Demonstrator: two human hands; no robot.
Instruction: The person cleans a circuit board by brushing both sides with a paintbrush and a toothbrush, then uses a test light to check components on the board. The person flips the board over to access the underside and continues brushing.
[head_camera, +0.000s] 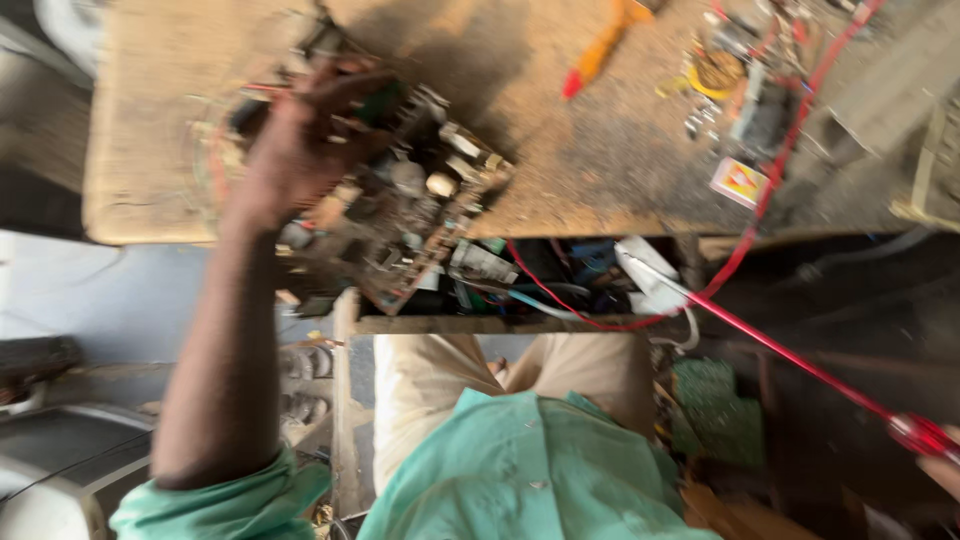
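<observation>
Worn, dusty wooden workbench in sunlight above a grey floor

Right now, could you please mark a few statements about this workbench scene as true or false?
1. The left hand holds a circuit board. True.
2. The circuit board lies flat on the floor. False: it is lifted at the edge of the wooden bench.
3. The right hand holds a red tool. True.
4. The person wears a blue shirt. False: the shirt is green.
</observation>
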